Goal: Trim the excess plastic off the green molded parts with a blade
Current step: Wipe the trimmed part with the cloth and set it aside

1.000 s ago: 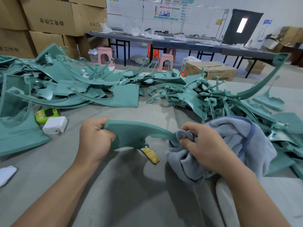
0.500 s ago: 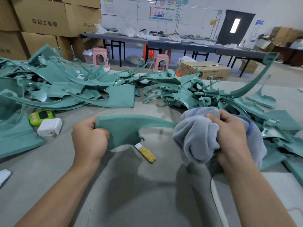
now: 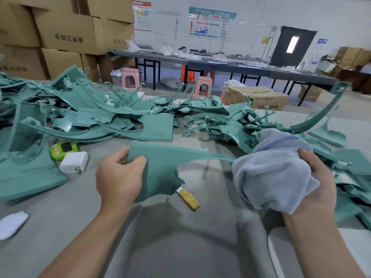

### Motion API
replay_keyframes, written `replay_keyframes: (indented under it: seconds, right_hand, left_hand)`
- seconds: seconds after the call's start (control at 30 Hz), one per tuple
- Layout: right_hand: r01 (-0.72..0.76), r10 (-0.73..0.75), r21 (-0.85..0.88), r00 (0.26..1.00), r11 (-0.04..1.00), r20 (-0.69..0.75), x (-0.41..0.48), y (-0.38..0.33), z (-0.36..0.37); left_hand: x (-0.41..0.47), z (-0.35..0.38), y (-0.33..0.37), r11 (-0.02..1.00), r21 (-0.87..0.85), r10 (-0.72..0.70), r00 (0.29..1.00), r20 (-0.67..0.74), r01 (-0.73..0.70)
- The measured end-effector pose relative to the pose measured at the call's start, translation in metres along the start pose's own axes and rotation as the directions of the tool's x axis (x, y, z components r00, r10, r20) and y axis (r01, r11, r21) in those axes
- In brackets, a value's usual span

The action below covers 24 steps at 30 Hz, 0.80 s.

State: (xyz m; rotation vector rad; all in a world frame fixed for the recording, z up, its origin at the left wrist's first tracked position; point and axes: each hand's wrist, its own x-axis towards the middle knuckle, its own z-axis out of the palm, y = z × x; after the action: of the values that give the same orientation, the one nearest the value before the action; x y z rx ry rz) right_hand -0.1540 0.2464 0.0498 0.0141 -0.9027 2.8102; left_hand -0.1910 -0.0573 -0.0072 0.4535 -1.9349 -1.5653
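Observation:
My left hand (image 3: 117,177) grips the wide end of a green molded part (image 3: 160,167), held just above the grey table (image 3: 180,247). The part's thin curved arm runs right into a bunched grey cloth (image 3: 275,173). My right hand (image 3: 315,183) holds that cloth wrapped around the arm's tip. A blade with a yellow wrapped handle (image 3: 188,198) lies on the table below the part, touched by neither hand. A big pile of green molded parts (image 3: 112,117) fills the table behind.
A green gadget (image 3: 64,149) and a white charger block (image 3: 74,162) sit at the left. A white item (image 3: 12,223) lies at the near left edge. More green pieces (image 3: 351,177) crowd the right. Cardboard boxes (image 3: 66,35) stack behind.
My right hand with the cloth has slid rightward along the part's thin arm to its tip. My left hand keeps its grip on the wide end.

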Motion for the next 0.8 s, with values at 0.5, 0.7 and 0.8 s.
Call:
replay_keyframes:
  seconds: [0.5, 0.7, 0.8]
  right_hand:
    - [0.076, -0.054, -0.963, 0.997, 0.258, 0.064, 0.018, 0.036, -0.02]
    - [0.129, -0.358, -0.748, 0.921, 0.651, -0.153, 0.022, 0.02, -0.019]
    - [0.052, -0.14, -0.806, 0.989, 0.59, -0.038, 0.019, 0.026, -0.018]
  left_hand:
    - [0.011, -0.004, -0.008, 0.983, -0.183, 0.029, 0.999, -0.032, -0.035]
    - [0.027, -0.021, -0.012, 0.994, -0.103, -0.052, 0.969, -0.242, 0.027]
    - [0.029, -0.02, -0.014, 0.99, -0.089, -0.113, 0.989, -0.098, 0.105]
